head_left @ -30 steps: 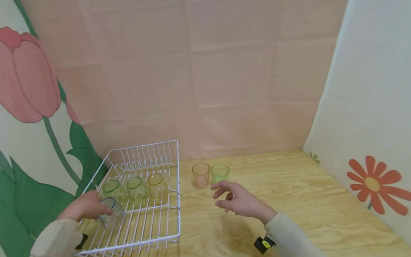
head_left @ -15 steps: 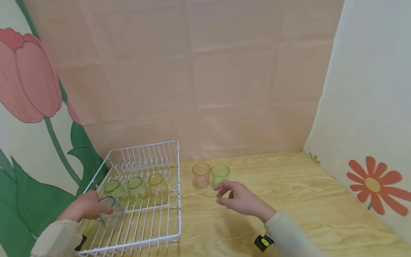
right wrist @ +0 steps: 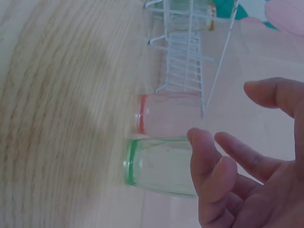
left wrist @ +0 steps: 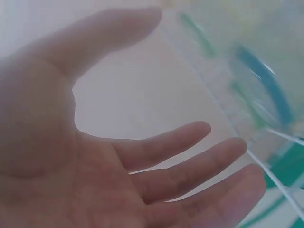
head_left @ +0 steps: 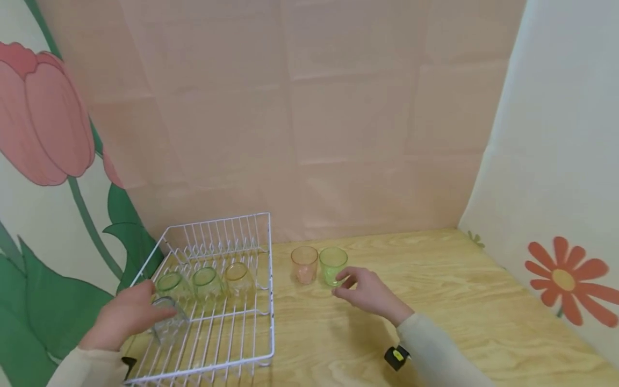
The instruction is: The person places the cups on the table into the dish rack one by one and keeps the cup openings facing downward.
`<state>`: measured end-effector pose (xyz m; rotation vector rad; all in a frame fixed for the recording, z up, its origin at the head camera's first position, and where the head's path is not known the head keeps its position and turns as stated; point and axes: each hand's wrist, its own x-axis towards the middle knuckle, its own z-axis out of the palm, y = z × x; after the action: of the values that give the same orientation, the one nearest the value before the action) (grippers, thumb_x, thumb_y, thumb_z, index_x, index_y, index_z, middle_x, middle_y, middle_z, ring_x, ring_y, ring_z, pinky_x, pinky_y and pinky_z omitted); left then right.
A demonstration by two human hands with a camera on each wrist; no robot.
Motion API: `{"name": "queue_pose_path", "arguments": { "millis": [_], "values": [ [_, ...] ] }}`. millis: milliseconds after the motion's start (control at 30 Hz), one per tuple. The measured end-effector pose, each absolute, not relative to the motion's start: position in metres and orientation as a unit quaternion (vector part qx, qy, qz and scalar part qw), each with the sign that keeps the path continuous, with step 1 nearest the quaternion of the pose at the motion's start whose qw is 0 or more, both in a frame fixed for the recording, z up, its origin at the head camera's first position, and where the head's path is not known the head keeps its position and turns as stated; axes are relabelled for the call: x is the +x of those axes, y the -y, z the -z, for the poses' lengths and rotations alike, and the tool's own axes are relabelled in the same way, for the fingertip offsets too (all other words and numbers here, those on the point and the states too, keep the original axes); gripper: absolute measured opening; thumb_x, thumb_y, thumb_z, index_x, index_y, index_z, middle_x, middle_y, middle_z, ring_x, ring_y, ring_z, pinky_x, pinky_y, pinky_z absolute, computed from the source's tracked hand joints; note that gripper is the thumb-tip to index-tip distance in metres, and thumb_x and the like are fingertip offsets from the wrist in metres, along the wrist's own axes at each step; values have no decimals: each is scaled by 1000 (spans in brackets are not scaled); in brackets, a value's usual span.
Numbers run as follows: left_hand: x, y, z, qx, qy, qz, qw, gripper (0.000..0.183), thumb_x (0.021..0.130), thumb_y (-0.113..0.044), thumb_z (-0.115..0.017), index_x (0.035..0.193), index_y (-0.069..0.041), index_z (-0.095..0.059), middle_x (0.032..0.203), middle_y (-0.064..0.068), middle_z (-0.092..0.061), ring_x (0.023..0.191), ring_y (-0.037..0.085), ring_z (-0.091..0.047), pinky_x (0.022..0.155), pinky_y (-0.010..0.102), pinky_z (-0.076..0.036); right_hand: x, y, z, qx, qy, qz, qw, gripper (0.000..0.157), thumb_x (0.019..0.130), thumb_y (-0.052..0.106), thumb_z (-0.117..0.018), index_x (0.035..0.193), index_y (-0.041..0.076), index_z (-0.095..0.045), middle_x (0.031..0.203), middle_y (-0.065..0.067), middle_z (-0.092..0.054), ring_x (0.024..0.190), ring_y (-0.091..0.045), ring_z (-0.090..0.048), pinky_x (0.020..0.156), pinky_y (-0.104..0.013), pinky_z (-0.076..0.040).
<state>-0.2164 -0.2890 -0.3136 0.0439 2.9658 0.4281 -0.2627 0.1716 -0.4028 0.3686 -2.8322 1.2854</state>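
In the white wire dish rack, a clear glass with a blue rim (head_left: pixel 171 325) stands at the front left. My left hand (head_left: pixel 124 316) is just beside and above it. The left wrist view shows the fingers (left wrist: pixel 190 178) spread, with the blue-rimmed glass (left wrist: pixel 266 85) apart from them. On the table, a green glass (head_left: pixel 332 263) stands next to a pink glass (head_left: pixel 304 266). My right hand (head_left: pixel 369 293) hovers at the right of the green glass, fingers loosely bent and holding nothing. In the right wrist view, a fingertip overlaps the edge of the green glass (right wrist: pixel 161 164); contact cannot be told.
Behind the blue-rimmed glass, two green glasses (head_left: pixel 174 287) and a yellow-rimmed glass (head_left: pixel 239 282) stand in a row in the dish rack (head_left: pixel 272 322). The wooden table (head_left: pixel 435 301) meets a pink backdrop (head_left: pixel 362 134) at the back. Printed floral sheets hang at both sides.
My left hand has let go of the blue-rimmed glass and spread its fingers, lifting slightly. My right hand has shifted a little to the right, near the green glass.
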Motion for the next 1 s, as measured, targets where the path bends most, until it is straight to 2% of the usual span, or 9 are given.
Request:
{"name": "queue_pose_path", "arguments": {
  "millis": [33, 100, 267, 433, 567, 700, 833, 1000],
  "values": [
    [-215, 282, 312, 21, -988, -138, 60, 83, 86, -50, -72, 127, 18, -49, 122, 36, -56, 107, 51, -58, 81, 56, -51, -264, -172, 403, 109, 905, -411, 8, 36, 87, 31, -75, 113, 7, -67, 93, -7, -67, 75, -17, -62, 61, -33, -52],
    [-210, 267, 311, 36, -989, -139, 26, 75, 87, -47, -71, 125, 16, -53, 120, 34, -59, 106, 50, -59, 82, 57, -51, -267, -171, 404, 94, 908, -409, 15, 35, 87, 30, -75, 112, 7, -67, 92, -7, -67, 76, -17, -62, 61, -33, -52],
    [-197, 223, 312, 60, -984, -158, -50, 57, 88, -40, -71, 118, 8, -61, 112, 24, -67, 99, 41, -64, 79, 54, -53, -274, -169, 404, 74, 913, -399, 29, 34, 87, 28, -75, 110, 5, -66, 92, -8, -67, 76, -19, -62, 61, -33, -52],
    [-186, 182, 316, 70, -979, -178, -74, 50, 88, -38, -73, 118, 1, -62, 108, 16, -70, 93, 32, -67, 72, 49, -54, -282, -166, 405, 63, 916, -393, 46, 30, 87, 27, -73, 102, 4, -62, 91, -9, -67, 76, -20, -62, 61, -33, -51],
    [-180, 158, 320, 86, -976, -182, -86, 44, 86, -37, -75, 113, -4, -65, 105, 11, -71, 89, 28, -67, 72, 47, -54, -291, -166, 406, 53, 917, -390, 62, 31, 89, 28, -72, 103, 3, -59, 91, -10, -67, 76, -20, -63, 62, -33, -51],
    [-178, 141, 324, 106, -972, -186, -98, 40, 84, -38, -76, 108, -8, -67, 97, 8, -71, 83, 25, -67, 69, 45, -54, -302, -169, 407, 32, 920, -385, 71, 36, 92, 31, -69, 109, 2, -55, 92, -11, -68, 75, -20, -64, 62, -34, -51],
    [-176, 131, 328, 116, -968, -198, -99, 38, 83, -37, -78, 105, -9, -67, 93, 6, -71, 77, 23, -65, 65, 42, -52, -312, -171, 410, 13, 921, -383, 66, 47, 95, 35, -64, 124, 0, -50, 94, -11, -68, 74, -20, -63, 60, -33, -49],
    [-172, 124, 330, 129, -965, -205, -104, 39, 83, -38, -77, 106, -8, -68, 96, 7, -71, 85, 26, -67, 71, 45, -54, -324, -172, 414, -5, 926, -373, 59, 61, 97, 38, -59, 140, 0, -40, 99, -14, -67, 76, -23, -62, 63, -37, -49]
  ]
}}
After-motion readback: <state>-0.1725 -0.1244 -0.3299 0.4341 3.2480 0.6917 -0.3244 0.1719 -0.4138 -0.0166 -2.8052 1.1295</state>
